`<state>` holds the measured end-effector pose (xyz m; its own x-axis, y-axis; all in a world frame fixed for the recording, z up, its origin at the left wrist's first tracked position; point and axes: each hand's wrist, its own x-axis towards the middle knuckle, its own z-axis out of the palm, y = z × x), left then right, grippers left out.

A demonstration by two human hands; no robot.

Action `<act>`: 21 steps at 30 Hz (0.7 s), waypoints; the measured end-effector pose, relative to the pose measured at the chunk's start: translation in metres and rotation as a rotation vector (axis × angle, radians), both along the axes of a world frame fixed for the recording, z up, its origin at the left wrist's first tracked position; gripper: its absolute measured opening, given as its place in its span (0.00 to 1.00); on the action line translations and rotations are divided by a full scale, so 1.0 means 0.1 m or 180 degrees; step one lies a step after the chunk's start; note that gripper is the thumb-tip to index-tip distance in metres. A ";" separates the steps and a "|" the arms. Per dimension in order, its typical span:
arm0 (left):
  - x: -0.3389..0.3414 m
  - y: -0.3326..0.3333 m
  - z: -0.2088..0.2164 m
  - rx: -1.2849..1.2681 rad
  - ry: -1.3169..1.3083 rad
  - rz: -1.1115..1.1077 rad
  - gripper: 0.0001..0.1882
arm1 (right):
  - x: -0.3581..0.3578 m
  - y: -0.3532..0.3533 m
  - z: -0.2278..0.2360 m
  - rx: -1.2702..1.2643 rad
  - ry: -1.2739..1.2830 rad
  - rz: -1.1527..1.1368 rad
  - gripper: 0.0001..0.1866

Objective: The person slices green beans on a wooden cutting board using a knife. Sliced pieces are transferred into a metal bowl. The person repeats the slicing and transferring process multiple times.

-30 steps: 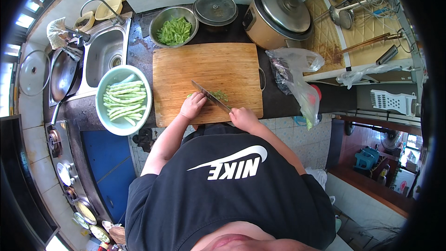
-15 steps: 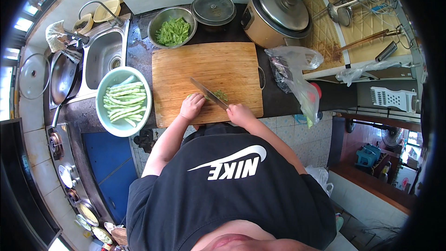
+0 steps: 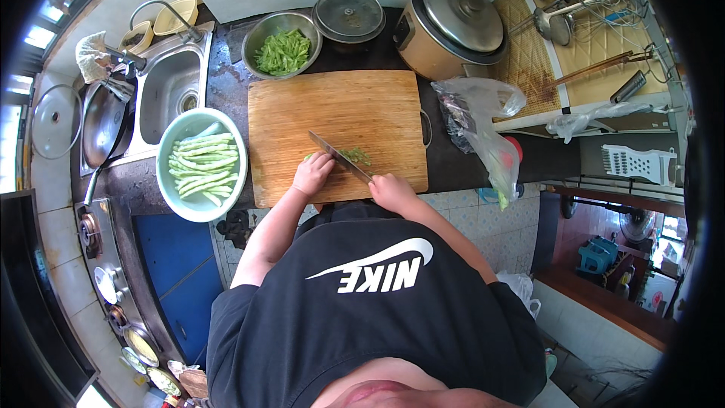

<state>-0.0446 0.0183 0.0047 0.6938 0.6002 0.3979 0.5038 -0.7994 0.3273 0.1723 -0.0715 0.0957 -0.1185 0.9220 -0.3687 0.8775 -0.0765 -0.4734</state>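
On the wooden cutting board, near its front edge, my right hand grips the handle of a knife. The blade slants away to the far left and rests close to the board. Just left of the blade, my left hand is closed with its fingertips down, pressing a green bean that mostly hides under them; a small green tip shows beside the fingers. Cut green bean pieces lie to the right of the blade. Whole green beans fill a pale green bowl left of the board.
Behind the board stand a metal bowl of sliced greens, a lidded pot and a large cooker. A plastic bag lies to the right. At the left are a sink, a wok and a gas stove.
Hardly anything differs. The knife and both hands stay nearly in place, with only a slight shift of the blade and of the whole view.
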 end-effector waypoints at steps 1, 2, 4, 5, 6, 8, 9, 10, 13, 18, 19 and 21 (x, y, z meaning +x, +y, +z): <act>0.00 0.00 0.00 0.0016 -0.0008 -0.0002 0.12 | -0.02 0.03 -0.02 -0.0002 -0.0024 -0.0026 0.15; 0.01 0.00 0.01 -0.0003 -0.0001 -0.0012 0.12 | -0.06 0.07 -0.05 -0.0021 -0.0008 -0.0032 0.15; 0.01 0.01 0.01 0.0010 -0.0042 -0.0051 0.13 | -0.12 0.15 -0.11 0.0000 0.0022 -0.0036 0.15; 0.01 0.01 0.02 -0.0044 -0.0038 -0.0067 0.13 | -0.13 0.17 -0.14 0.0054 0.0043 -0.0031 0.15; 0.01 0.01 0.02 -0.0014 -0.0048 -0.0107 0.13 | -0.14 0.18 -0.15 0.0109 0.0065 -0.0024 0.15; 0.01 0.00 0.02 -0.0070 -0.0052 -0.0200 0.13 | -0.11 0.18 -0.17 0.0159 0.0079 -0.0034 0.15; 0.01 0.00 0.01 -0.0054 -0.0065 -0.0184 0.13 | -0.06 0.15 -0.17 0.0153 0.0075 -0.0050 0.15; 0.02 0.00 0.01 -0.0067 -0.0075 -0.0177 0.13 | -0.02 0.12 -0.16 0.0170 0.0044 -0.0059 0.15; 0.02 -0.01 -0.01 -0.0093 -0.0088 -0.0169 0.13 | 0.07 0.03 -0.12 0.0067 0.0022 -0.0106 0.15; 0.01 0.00 0.00 -0.0108 -0.0064 -0.0214 0.12 | 0.13 -0.07 -0.01 0.0136 0.0065 0.0003 0.14; 0.01 0.00 0.00 -0.0091 -0.0049 -0.0221 0.12 | 0.14 -0.08 0.01 0.0163 0.0064 0.0042 0.15; 0.01 0.00 0.01 -0.0080 -0.0026 -0.0241 0.12 | 0.15 -0.09 0.04 0.0149 0.0062 0.0105 0.15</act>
<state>-0.0439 0.0182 0.0060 0.7345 0.5559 0.3893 0.4393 -0.8267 0.3517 0.1869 -0.0801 0.1000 -0.1559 0.9336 -0.3225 0.8698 -0.0250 -0.4928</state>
